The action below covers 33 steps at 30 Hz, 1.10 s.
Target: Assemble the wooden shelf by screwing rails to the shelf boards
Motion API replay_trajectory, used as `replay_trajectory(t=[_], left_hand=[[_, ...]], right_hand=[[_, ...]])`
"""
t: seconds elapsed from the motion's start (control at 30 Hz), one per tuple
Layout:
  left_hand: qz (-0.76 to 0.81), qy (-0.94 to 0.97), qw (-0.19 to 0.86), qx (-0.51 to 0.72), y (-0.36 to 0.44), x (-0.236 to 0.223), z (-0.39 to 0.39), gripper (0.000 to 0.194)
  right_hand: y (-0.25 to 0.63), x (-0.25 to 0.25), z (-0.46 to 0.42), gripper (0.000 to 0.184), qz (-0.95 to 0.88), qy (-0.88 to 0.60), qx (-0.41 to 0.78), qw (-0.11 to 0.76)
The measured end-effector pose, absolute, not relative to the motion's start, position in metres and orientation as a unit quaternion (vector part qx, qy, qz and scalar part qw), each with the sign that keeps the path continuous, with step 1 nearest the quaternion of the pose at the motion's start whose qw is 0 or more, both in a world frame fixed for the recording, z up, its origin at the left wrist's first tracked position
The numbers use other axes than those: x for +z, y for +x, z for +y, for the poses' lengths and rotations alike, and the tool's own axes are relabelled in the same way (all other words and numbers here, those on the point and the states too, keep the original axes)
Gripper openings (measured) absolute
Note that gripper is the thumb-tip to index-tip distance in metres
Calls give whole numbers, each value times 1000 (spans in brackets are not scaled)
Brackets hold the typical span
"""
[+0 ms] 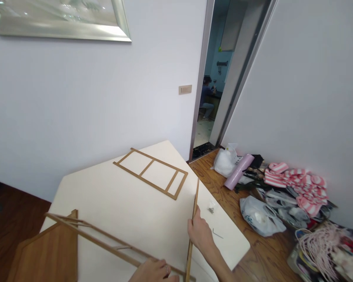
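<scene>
My left hand (151,271), with a ring on one finger, is closed on a long wooden frame (106,247) at the bottom. That frame has two rails and short crossbars, and stretches left over a brown wooden panel (50,250). My right hand (201,233) grips a narrow wooden piece (195,199), seen nearly edge-on, whose lower end meets the frame near my left hand. Whether they are joined cannot be made out. A second ladder-like frame (146,167) lies flat on the white table (106,192). Right of my right hand are an L-shaped hex key (217,235) and a small bag of hardware (211,210).
The table's far edge is by a wall with a light switch (185,89) and a framed picture (61,29). Plastic bags (260,215), a pink roll (239,172), striped cloth (300,186) and cord (323,244) crowd the floor at right. Through the doorway, a person (206,94) sits.
</scene>
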State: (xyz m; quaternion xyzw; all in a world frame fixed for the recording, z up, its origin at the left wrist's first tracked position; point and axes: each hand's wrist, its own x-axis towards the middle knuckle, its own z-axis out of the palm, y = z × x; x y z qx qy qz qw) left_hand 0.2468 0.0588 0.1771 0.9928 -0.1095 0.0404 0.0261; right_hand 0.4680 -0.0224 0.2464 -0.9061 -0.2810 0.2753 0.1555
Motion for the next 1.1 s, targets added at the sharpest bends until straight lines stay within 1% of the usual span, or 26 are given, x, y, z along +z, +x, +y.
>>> replay_trajectory(t=[0.13,0.3,0.37,0.47,0.53,0.67,0.77,0.83,0.9,0.97,1.0,1.03,1.1], left_hand=[[-78,996,33,-13,258,202,53,17],[-38,995,48,-74,263,220,43,19],[-21,995,60,-76,264,228,41,26],[-32,993,79,-83,268,243,42,45],[-60,991,87,-87,272,254,44,50],[-78,987,111,-90,278,269,46,40],[-69,984,129,-98,280,270,44,30],[-64,984,132,-98,281,268,43,27],[-62,985,131,-95,281,266,42,25],[-62,985,132,-90,280,264,41,24],[-62,985,133,-87,280,263,41,24],[-63,986,133,-84,280,263,41,24],[-63,986,133,-77,279,261,41,24]], right_hand=[[469,245,-21,68,-270,-901,296,166],[469,248,-20,69,-256,-899,314,166],[468,248,-21,69,-253,-901,313,164],[469,246,-20,69,-250,-902,314,158],[470,245,-19,72,-249,-900,321,158],[467,243,-17,79,-246,-897,324,171],[465,245,-18,83,-251,-896,321,175],[471,246,-23,85,-259,-891,321,189],[484,245,-32,81,-269,-877,329,225],[503,238,-44,71,-267,-865,334,263],[514,231,-50,65,-258,-869,325,269],[523,222,-58,57,-248,-880,316,254],[536,197,-72,36,-247,-901,307,183]])
